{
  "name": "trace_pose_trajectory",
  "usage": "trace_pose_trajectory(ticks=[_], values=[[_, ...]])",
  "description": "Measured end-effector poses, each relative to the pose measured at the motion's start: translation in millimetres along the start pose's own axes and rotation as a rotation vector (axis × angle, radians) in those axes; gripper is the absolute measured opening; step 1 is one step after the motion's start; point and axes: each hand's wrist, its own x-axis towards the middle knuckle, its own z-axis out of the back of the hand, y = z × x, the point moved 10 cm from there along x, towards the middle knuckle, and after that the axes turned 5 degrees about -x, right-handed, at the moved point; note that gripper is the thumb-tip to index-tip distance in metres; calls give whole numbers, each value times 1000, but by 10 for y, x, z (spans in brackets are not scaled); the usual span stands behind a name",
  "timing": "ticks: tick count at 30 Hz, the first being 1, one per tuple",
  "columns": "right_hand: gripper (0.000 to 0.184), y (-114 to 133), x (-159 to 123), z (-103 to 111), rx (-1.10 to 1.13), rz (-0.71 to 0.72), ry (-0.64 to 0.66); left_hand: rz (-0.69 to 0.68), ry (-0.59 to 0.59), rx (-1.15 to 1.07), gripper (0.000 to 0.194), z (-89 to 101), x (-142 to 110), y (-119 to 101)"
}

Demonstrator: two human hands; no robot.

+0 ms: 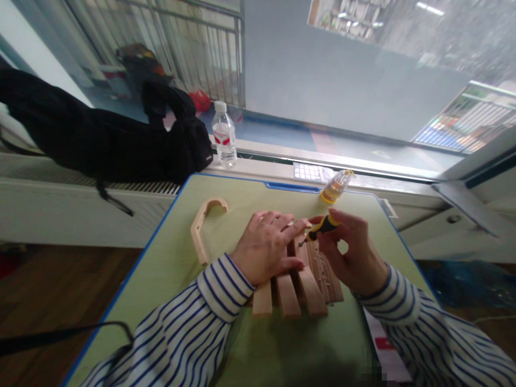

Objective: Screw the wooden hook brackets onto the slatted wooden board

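Several pale wooden slats point(289, 295) lie side by side on the green table, running toward me. My left hand point(266, 242) rests across them with its fingers stretched out and thumb apart, pressing from above. A small yellow-and-black screwdriver point(325, 226) is pinched in my right hand point(355, 244). Its tip points down and left, just over the rightmost pale slat; whether it touches the wood I cannot tell. Under my right hand is a darker grooved wooden board point(324, 274) with many small bits scattered on it, perhaps screws. Part of the slats is hidden beneath my left hand.
A curved wooden piece point(198, 231) lies on the table point(242, 199) at left. At the far right edge is a clear container with a yellow base point(337, 187). On the sill stand a water bottle point(224, 137), a black bag point(121, 140) and a white gridded object point(310, 171).
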Motion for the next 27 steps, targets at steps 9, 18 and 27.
trace_pose_trajectory(ticks=[9,18,27], values=[[56,-96,95,11,-76,-34,106,-11,-2,21,74,5,-1,-12],[42,14,134,10,-137,51,123,-8,0,31,75,-4,4,-6],[42,7,126,37,-247,42,21,5,5,13,72,-3,9,5]])
